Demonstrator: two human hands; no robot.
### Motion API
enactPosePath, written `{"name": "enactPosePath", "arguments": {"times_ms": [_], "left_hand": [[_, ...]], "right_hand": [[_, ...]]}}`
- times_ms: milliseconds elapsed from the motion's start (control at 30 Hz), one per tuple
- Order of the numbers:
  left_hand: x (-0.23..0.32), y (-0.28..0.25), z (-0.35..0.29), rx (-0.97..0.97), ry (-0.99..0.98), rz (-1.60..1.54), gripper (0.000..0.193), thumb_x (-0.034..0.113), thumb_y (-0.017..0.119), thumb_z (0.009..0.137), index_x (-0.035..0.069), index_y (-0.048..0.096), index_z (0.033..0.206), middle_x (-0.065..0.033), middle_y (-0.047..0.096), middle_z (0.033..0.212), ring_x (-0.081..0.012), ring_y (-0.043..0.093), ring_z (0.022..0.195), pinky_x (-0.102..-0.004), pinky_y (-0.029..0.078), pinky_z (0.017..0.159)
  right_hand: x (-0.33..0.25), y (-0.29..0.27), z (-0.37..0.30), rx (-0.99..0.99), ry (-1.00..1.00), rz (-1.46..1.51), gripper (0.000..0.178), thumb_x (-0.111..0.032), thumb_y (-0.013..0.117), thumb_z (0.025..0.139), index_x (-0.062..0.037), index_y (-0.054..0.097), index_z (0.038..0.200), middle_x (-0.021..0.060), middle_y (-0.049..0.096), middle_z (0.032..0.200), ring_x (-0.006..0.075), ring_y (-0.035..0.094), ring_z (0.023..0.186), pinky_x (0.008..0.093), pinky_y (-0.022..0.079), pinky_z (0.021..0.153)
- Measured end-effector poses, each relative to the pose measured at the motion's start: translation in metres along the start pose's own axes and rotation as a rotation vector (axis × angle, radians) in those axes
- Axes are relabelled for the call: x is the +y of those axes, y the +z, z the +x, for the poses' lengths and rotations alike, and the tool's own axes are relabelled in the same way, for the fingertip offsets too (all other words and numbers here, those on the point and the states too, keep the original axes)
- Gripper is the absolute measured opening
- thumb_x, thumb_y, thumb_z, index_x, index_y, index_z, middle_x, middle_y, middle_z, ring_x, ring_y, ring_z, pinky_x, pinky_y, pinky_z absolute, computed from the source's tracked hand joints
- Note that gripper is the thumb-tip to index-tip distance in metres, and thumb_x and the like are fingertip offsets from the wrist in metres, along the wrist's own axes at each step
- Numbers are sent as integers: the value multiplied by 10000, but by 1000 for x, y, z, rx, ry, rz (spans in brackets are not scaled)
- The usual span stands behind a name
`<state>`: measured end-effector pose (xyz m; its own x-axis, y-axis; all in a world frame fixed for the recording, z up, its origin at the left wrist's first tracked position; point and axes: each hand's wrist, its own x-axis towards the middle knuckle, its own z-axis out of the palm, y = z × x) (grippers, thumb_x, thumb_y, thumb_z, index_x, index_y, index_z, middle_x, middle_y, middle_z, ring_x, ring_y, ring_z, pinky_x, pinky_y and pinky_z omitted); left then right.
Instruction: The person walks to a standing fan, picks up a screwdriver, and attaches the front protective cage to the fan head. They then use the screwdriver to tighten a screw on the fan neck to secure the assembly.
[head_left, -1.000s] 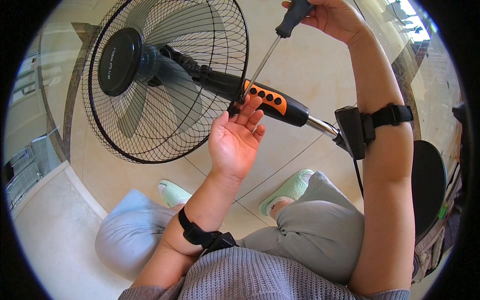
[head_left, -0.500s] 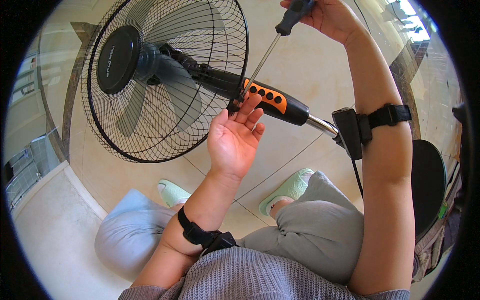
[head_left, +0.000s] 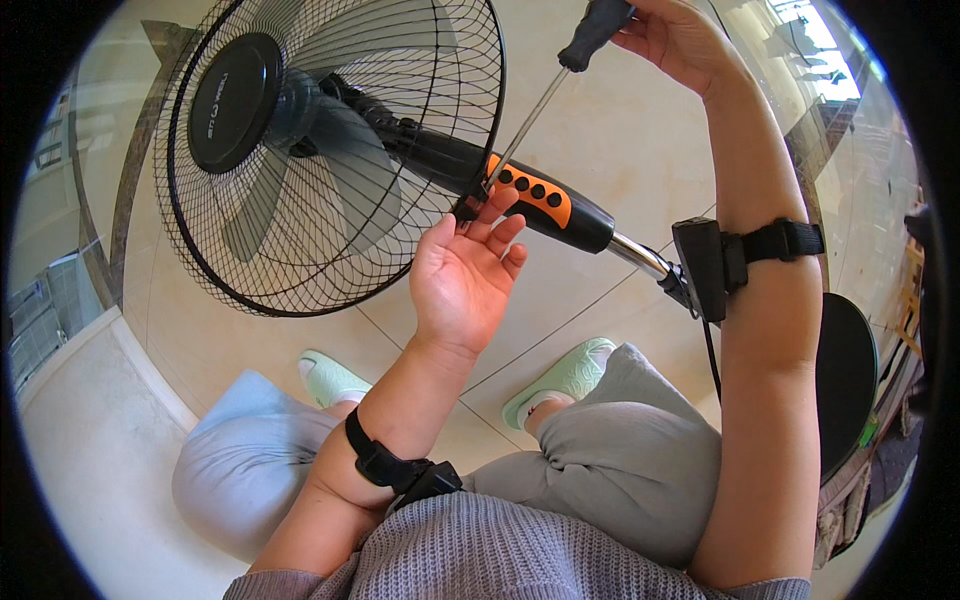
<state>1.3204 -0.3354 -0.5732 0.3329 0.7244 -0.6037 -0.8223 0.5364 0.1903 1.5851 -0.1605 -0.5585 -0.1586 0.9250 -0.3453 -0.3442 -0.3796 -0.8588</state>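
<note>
A black standing fan [head_left: 235,103] lies tilted across the upper left, its grey blades inside a wire guard. My left hand [head_left: 462,290] is palm up, with thumb and fingertips around a small black clip [head_left: 468,207] at the guard's rim. In my right hand [head_left: 685,50] is the dark handle of a screwdriver [head_left: 592,35], held by its upper end. Its metal shaft slants down to the clip, where the tip is hard to see. Right beside the clip sits the fan's orange button panel [head_left: 548,200].
The fan's metal pole [head_left: 640,253] runs right, passing behind my right forearm. A round black base [head_left: 848,385] stands beyond that arm. My green slippers [head_left: 570,380] rest on the tiled floor [head_left: 600,310]. A white surface [head_left: 100,440] lies at left.
The screwdriver handle and my right hand have shifted slightly, while the shaft still points at the clip. My left hand keeps its place at the guard's rim. The whole view has moved a little.
</note>
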Motion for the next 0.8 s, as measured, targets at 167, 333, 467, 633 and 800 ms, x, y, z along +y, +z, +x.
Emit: {"name": "enactPosePath", "arguments": {"times_ms": [167, 333, 467, 633, 800], "left_hand": [[0, 0, 0, 2, -5, 3, 385, 297, 412, 848, 54, 525, 1124, -95, 545, 1163, -190, 536, 964, -340, 406, 789], [0, -1, 0, -7, -4, 0, 384, 290, 409, 849, 51, 526, 1126, -96, 547, 1160, -191, 535, 968, -337, 409, 790], [0, -1, 0, -7, -8, -13, 382, 282, 406, 851, 49, 524, 1129, -101, 547, 1162, -195, 537, 968, -337, 411, 792], [0, -1, 0, -6, -5, -12, 383, 279, 402, 855, 45, 521, 1133, -107, 547, 1162, -197, 539, 967, -338, 409, 796], [0, -2, 1, -15, -3, -16, 384, 285, 402, 855, 44, 524, 1128, -111, 548, 1161, -197, 539, 967, -337, 408, 796]], "right_hand": [[5, 9, 3, 43, -14, -3, 213, -133, 511, 835, -74, 527, 1039, 101, 613, 954, 192, 612, 837, 342, 510, 763], [9, 9, 10, 55, 40, 42, 235, -216, 522, 845, -95, 532, 1047, 67, 613, 898, 171, 609, 807, 329, 515, 744], [8, -3, 14, -15, 119, 47, 262, -231, 510, 847, -105, 528, 1076, 68, 616, 904, 174, 609, 812, 325, 515, 738], [10, -6, 14, -9, 60, -66, 290, -247, 494, 851, -119, 517, 1110, 61, 620, 932, 163, 608, 803, 319, 517, 706], [8, 5, 6, -28, 76, 51, 299, -225, 530, 841, -121, 507, 1120, 62, 619, 913, 164, 608, 803, 323, 519, 690]]}}
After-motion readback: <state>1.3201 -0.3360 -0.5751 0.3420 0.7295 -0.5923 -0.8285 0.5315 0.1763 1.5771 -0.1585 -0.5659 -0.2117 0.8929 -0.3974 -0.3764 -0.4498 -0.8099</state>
